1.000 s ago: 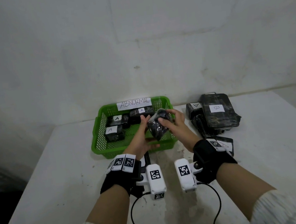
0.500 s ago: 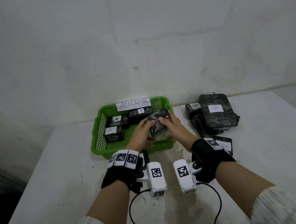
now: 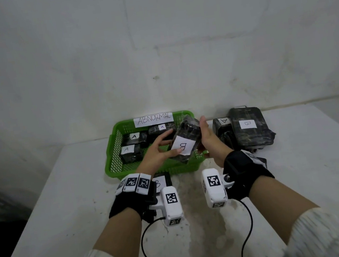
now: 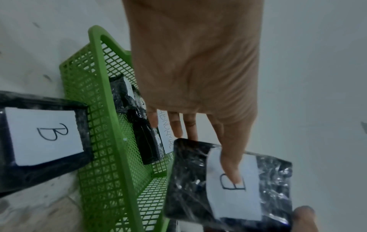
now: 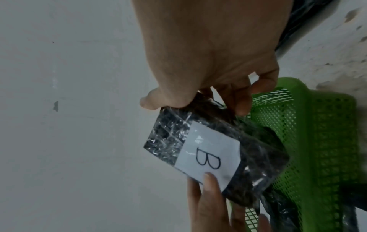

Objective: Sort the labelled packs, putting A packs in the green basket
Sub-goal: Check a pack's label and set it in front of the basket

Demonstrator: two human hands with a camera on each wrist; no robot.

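A black plastic-wrapped pack [image 3: 186,134] with a white label reading B hangs tilted over the right end of the green basket [image 3: 112,157]. My left hand [image 3: 166,145] pinches it, thumb on the label [image 4: 228,180] and fingers behind. My right hand [image 3: 205,136] grips its right side, thumb at the top edge. In the right wrist view the B label [image 5: 208,157] faces up, with my right hand [image 5: 198,100] above it. The basket carries an ABNORMAL sign [image 3: 153,119] and holds three A packs [image 3: 131,152].
To the right of the basket lies a pile of dark packs, one labelled B [image 3: 248,126] and one labelled A [image 3: 221,126]. Another B pack [image 3: 160,181] lies on the table under my left wrist. Bare white table spreads front and left; wall behind.
The pack showed its dark side over the basket before. Both hands have turned and raised it, so its B label now faces me.
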